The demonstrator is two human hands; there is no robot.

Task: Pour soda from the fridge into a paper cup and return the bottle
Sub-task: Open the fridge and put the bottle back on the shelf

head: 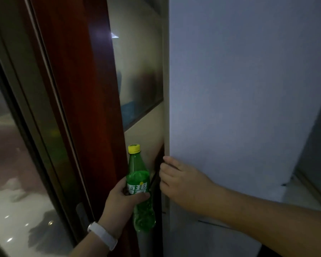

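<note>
A green soda bottle point(140, 190) with a yellow cap stands upright in my left hand point(122, 203), which grips it around the label; the liquid fills roughly its lower two thirds. My right hand point(180, 180) rests on the left edge of the white fridge door point(239, 101), fingers curled around that edge at the dark gap. The fridge fills the right half of the view and its inside is hidden. No paper cup is in sight.
A dark red wooden door frame point(85, 89) stands immediately left of the fridge, with a glass panel point(11, 164) beyond it. A grey wall and ledge point(311, 173) lie to the fridge's right. A white band sits on my left wrist.
</note>
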